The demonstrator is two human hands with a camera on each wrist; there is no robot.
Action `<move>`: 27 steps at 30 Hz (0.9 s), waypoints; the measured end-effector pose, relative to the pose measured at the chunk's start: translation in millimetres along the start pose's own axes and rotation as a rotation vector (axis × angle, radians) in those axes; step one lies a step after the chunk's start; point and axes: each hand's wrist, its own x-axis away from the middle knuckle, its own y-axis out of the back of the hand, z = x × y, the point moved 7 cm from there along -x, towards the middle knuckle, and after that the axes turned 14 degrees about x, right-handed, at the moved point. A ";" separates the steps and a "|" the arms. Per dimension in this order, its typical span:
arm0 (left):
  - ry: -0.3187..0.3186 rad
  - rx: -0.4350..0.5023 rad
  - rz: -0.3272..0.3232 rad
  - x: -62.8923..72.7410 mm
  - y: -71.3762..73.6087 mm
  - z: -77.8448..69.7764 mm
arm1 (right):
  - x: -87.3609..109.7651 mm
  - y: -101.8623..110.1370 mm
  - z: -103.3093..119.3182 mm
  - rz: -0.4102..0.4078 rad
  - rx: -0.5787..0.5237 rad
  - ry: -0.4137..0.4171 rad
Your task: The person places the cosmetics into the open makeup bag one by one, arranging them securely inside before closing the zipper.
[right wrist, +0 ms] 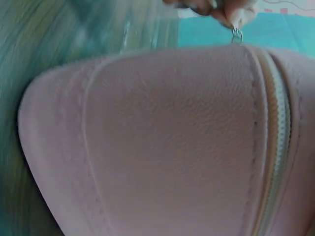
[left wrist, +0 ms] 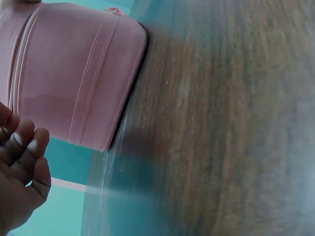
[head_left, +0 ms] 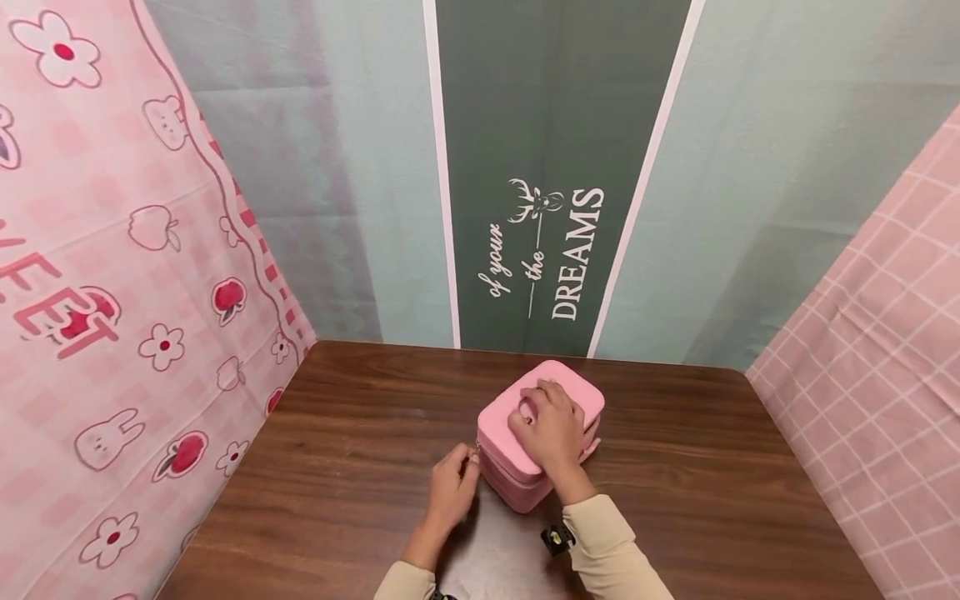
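Note:
A pink zip case (head_left: 498,421) stands on the wooden table with its lid down. Low on the lid's left side, my left hand (head_left: 452,483) pinches the zipper pull; in the right wrist view a small metal link of the pull (right wrist: 237,35) hangs at its fingertips. The left wrist view shows those fingers (left wrist: 24,147) bent beside the zipper line. My right hand (head_left: 553,425) rests on top of the lid with bent fingers, its tips on the pink surface. In the right wrist view the case's side (right wrist: 167,137) fills most of the picture, and the right hand is out of sight.
The brown table (head_left: 360,400) reaches back to a green and grey curtain (head_left: 525,108) with white lettering. A pink patterned cloth (head_left: 150,250) hangs at the left, a pink checked cloth (head_left: 885,333) at the right.

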 end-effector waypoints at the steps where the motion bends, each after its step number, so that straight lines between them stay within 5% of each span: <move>1: -0.003 0.006 0.013 1.1 -1.3 -0.9 | 0.7 0.7 0.3 -0.011 0.021 -0.028; 6: -0.034 0.035 0.055 5.4 -5.5 -5.1 | 2.9 2.0 1.8 -0.047 0.092 -0.111; 27: -0.061 -0.053 0.051 4.2 0.2 -5.7 | 6.7 2.3 2.4 0.004 0.058 -0.083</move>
